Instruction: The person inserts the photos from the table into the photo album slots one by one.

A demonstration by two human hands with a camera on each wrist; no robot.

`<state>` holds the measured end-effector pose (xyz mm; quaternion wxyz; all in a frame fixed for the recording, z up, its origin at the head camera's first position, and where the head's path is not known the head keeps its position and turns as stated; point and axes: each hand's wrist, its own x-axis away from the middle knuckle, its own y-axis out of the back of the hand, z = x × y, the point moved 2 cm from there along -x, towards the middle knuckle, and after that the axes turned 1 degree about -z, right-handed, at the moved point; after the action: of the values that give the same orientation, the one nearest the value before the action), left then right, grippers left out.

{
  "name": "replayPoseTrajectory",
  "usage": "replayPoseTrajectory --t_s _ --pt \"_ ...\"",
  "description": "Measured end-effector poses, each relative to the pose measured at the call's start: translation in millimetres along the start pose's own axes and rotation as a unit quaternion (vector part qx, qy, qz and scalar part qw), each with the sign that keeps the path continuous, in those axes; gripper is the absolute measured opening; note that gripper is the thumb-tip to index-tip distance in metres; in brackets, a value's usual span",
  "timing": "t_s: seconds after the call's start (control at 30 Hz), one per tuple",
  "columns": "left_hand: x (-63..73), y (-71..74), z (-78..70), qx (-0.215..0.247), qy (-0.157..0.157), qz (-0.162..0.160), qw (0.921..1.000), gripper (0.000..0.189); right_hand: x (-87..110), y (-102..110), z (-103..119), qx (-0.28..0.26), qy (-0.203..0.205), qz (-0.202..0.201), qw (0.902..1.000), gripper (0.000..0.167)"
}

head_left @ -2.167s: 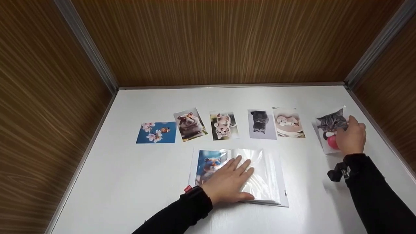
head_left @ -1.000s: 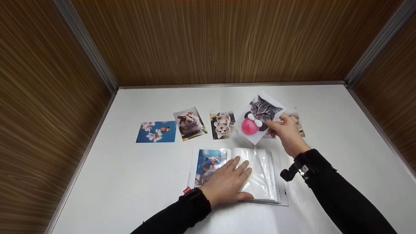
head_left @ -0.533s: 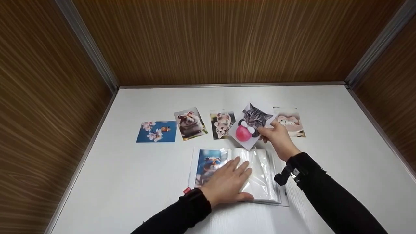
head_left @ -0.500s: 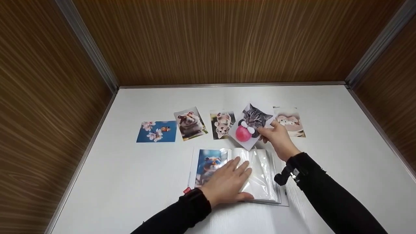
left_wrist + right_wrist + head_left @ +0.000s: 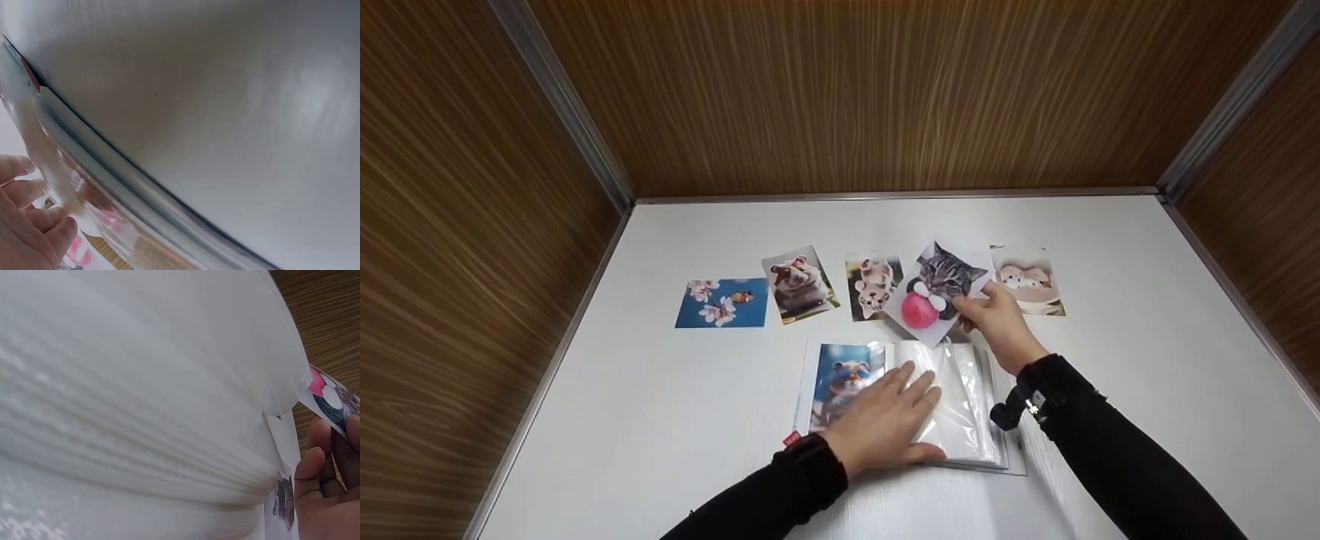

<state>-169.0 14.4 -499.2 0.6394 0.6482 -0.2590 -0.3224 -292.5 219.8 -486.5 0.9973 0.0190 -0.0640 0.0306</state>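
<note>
In the head view, my left hand (image 5: 885,420) lies with fingers spread on an open photo album (image 5: 964,412), pressing its right-hand plastic sleeve near the spine. The left page holds a hamster photo (image 5: 840,379). My right hand (image 5: 1001,322) pinches a cat photo with a pink ball (image 5: 949,277) by its right edge. The photo tilts, its lower corner right at the sleeve's top edge. The right wrist view shows the sleeve (image 5: 169,354) bulging beside that corner, close to my fingers. The left wrist view sees the album's edge (image 5: 112,163) from the side.
Behind the album lie loose photos: blossoms on blue (image 5: 721,304), a hamster (image 5: 800,285), a kitten (image 5: 870,289) and two small animals in a bowl (image 5: 1027,279). A dark animal photo (image 5: 286,500) is mostly hidden behind the held one. Wood-grain panels (image 5: 885,97) wall the white table.
My right hand has picked up the cat photo at the table's right side and carried it left to the album's top edge, lowering it slightly. My left hand has stayed on the page.
</note>
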Motion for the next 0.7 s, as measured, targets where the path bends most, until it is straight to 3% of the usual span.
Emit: replayPoseTrajectory --t_s 0.27,0.5,0.7 --pt "0.7 -0.8 -0.2 -0.005 -0.001 -0.018 0.9998 0.086 -2.5 -3 -9 0.006 0.014 -0.012 0.9998 0.035" --pt "1.0 -1.0 0.3 -0.005 -0.003 -0.015 0.9999 0.087 -3.2 -4 -11 0.015 0.005 -0.025 0.9996 0.038" --pt "1.2 -0.7 -0.2 -0.005 -0.005 -0.018 0.9998 0.087 -3.5 -4 -14 0.013 -0.003 -0.010 0.9999 0.038"
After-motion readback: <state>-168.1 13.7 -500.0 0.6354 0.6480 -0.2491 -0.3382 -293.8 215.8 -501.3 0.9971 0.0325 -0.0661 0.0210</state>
